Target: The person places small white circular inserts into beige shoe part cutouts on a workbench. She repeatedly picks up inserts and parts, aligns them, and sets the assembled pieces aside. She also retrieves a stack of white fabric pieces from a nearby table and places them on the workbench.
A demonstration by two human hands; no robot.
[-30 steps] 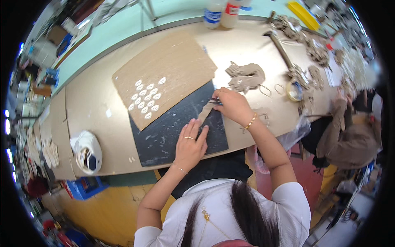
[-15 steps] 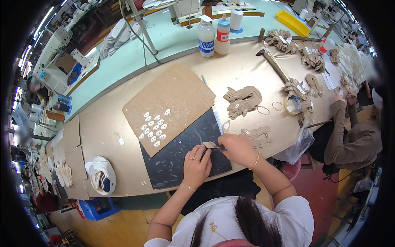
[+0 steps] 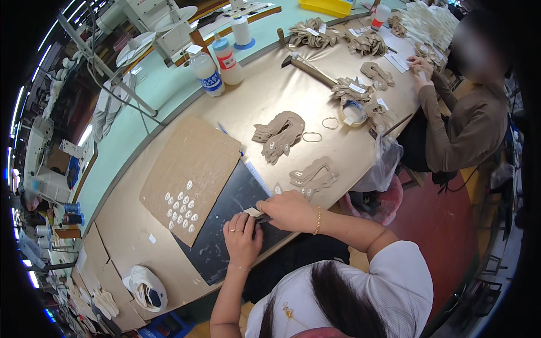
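Work sits partway, as I judge it: one beige strip [image 3: 253,212] is in hand over the near end of a black board [image 3: 217,259], and others lie loose or heaped. The left hand [image 3: 242,239], its fingers bent and close together, pinches the strip; the right hand [image 3: 291,211], just beside it, pinches a small dark tool [image 3: 263,218] whose kind its grip hides. Whether this strip is finished I cannot tell.

Overlapping the board, a stiff, scuffed brown sheet [image 3: 189,152] carries a cluster of pale ovals [image 3: 180,205], flat and smooth-edged, each with small dark marks; these look set aside as cut or ready. Past the right hand lie loose beige pieces [image 3: 315,176], thin and wavy-edged, and farther on a thick curved stack [image 3: 280,135] of similar layers, soft and matte, seemingly left to do. Two thin bands [image 3: 311,137] lie beside that stack, slack and looped.

Beyond, a ring-shaped tape roll [image 3: 353,114] and a wooden-handled hammer [image 3: 310,71] rest on the table's creased, shiny covering. Tagged beige bundles [image 3: 315,35] lie near the far edge, and two translucent plastic bottles [image 3: 207,73] stand on the pale green bench [image 3: 132,127].
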